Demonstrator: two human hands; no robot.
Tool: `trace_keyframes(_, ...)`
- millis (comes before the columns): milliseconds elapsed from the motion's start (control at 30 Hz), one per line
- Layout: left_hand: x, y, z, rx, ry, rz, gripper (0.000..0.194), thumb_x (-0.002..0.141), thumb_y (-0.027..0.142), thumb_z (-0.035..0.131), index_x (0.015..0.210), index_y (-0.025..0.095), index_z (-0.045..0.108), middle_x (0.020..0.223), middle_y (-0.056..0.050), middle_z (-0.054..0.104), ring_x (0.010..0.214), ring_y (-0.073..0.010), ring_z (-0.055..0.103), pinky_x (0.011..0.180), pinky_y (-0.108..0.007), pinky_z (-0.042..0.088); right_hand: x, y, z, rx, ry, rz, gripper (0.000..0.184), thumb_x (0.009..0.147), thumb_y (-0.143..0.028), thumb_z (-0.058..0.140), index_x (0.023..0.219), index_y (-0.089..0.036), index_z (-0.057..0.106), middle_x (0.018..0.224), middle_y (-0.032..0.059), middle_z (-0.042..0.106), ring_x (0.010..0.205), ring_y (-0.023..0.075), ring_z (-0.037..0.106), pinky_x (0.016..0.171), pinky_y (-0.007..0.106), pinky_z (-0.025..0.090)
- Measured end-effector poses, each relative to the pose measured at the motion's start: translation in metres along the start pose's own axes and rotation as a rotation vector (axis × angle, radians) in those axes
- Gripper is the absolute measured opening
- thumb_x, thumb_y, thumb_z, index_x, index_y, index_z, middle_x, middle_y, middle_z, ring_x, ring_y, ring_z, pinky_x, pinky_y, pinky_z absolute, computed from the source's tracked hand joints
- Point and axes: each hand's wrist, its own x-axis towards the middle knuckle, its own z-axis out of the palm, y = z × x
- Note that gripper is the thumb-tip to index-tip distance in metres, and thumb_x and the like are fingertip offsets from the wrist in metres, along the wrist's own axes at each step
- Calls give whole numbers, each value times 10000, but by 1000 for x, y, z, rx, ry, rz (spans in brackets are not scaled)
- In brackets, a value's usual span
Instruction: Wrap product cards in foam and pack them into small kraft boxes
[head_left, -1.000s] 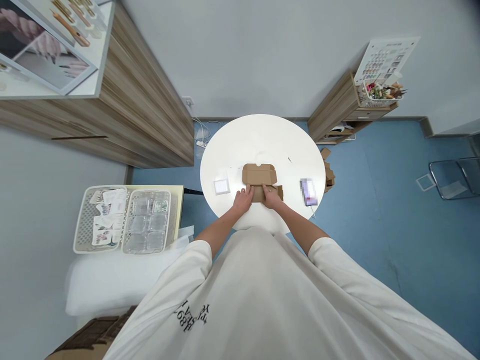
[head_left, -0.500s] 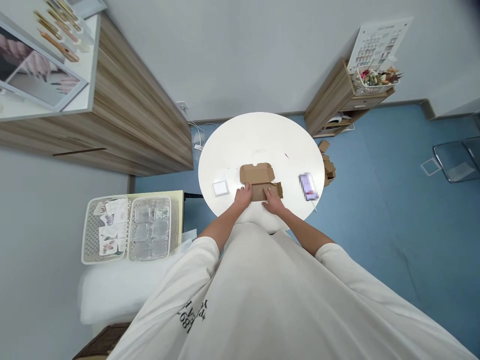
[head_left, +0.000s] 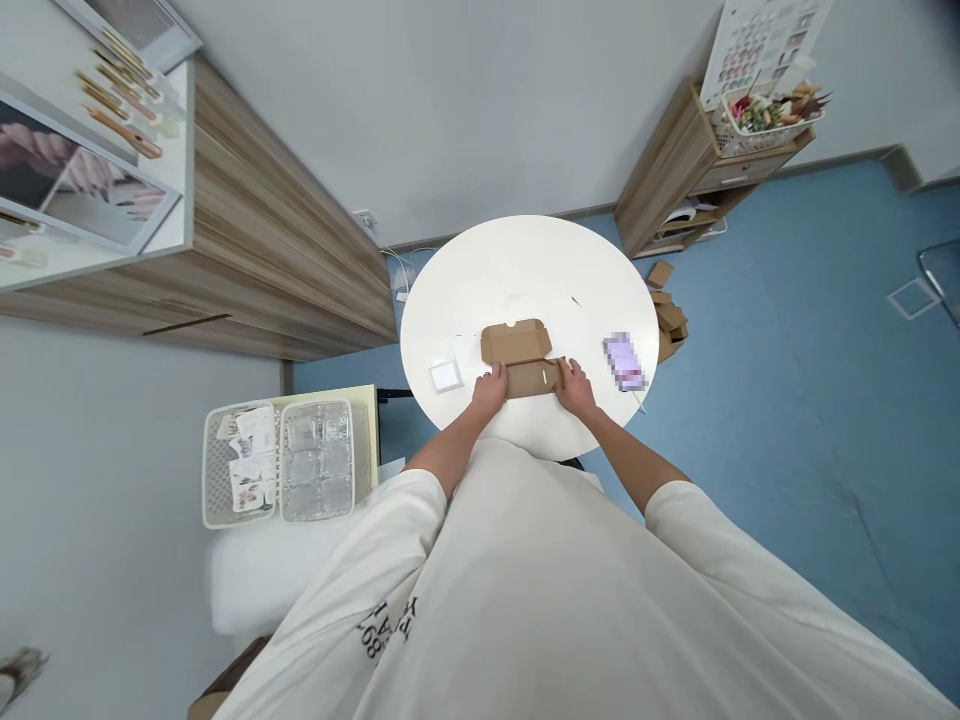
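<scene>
A flat brown cardboard box point(head_left: 523, 360), partly folded with its lid flap lying open toward the far side, rests on the round white table point(head_left: 525, 270). My left hand point(head_left: 489, 389) presses its fingers on the box's left end. At the right end, my right hand point(head_left: 576, 387) grips the side flap with curled fingers. Both hands sit at the near edge of the box.
A small white square pad point(head_left: 445, 375) lies left of the box, a blurred purple phone point(head_left: 624, 362) right of it. Loose cardboard pieces point(head_left: 667, 318) lie on the blue floor beside the table. A white basket of clear packets point(head_left: 289, 462) stands at left, wooden cabinets behind.
My right hand has slid from the middle of the box's front to its right end. My left hand stays at the left end. The view has shifted slightly.
</scene>
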Motion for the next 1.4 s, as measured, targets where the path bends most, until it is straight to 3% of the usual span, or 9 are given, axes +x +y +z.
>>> trace_keyframes(333, -3, 5, -10, 83, -41, -17, 909, 824, 194, 739, 1571, 243, 224, 1573, -195, 311, 1174, -318, 582, 938, -416, 474, 17, -4, 20, 168, 80, -8, 686, 909, -282, 568, 1544, -209, 317, 1583, 151, 303, 1308, 328, 462, 1013, 413, 470)
trace_keyframes(533, -1, 2, -4, 90, -15, -9, 951, 811, 212, 758, 1574, 236, 192, 1562, -205, 318, 1155, -325, 604, 922, -412, 480, 16, -6, 18, 142, 76, -25, 550, 898, -211, 561, 1441, -214, 468, 1566, 151, 325, 1261, 325, 494, 984, 428, 483)
trace_keyframes(700, -1, 0, -3, 82, -5, -5, 951, 803, 209, 767, 1566, 223, 198, 1548, -212, 329, 1147, -326, 609, 909, -404, 482, 12, -13, 11, 175, 60, -74, 486, 894, -108, 480, 1373, -169, 531, 1451, 170, 466, 1195, 290, 543, 964, 382, 488)
trace_keyframes(800, -1, 0, -3, 67, 0, 3, 938, 799, 198, 768, 1559, 217, 219, 1539, -213, 337, 1138, -320, 610, 911, -405, 480, 8, -18, 5, 210, 77, -91, 555, 888, -86, 451, 1436, -172, 480, 1420, 166, 509, 1176, 282, 563, 949, 373, 494)
trace_keyframes(933, -2, -2, -4, 39, 2, 12, 938, 798, 198, 766, 1557, 244, 217, 1531, -200, 349, 1136, -317, 610, 912, -408, 479, 1, -23, -2, 255, 100, -113, 701, 908, -107, 419, 1585, -211, 267, 1440, 156, 525, 1172, 289, 586, 923, 392, 509)
trace_keyframes(1033, -2, -4, -6, 10, 6, 23, 962, 786, 196, 779, 1561, 236, 209, 1517, -206, 360, 1149, -325, 605, 913, -409, 475, -3, -24, -6, 304, 92, -78, 778, 922, -149, 426, 1625, -234, 105, 1410, 138, 575, 1118, 289, 624, 900, 403, 519)
trace_keyframes(1100, -3, -6, -6, -2, 14, 27, 960, 782, 192, 786, 1558, 234, 222, 1514, -204, 362, 1145, -320, 606, 911, -405, 472, -4, -26, -6, 357, 82, -29, 771, 932, -178, 435, 1617, -216, 84, 1352, 140, 623, 1055, 282, 653, 875, 399, 526)
trace_keyframes(1267, -4, -8, -5, -18, 41, 39, 943, 784, 197, 795, 1553, 230, 249, 1501, -200, 372, 1126, -312, 611, 909, -399, 468, -4, -34, -1, 475, 70, -10, 520, 942, -253, 485, 1446, -223, 356, 1280, 119, 650, 1054, 241, 661, 881, 372, 529)
trace_keyframes(1400, -5, -9, -4, -21, 54, 40, 939, 780, 197, 799, 1549, 217, 261, 1488, -200, 383, 1120, -313, 613, 904, -396, 468, -2, -43, 3, 420, 55, -42, 427, 911, -361, 591, 1303, -223, 497, 1327, 116, 589, 1128, 231, 623, 939, 361, 520)
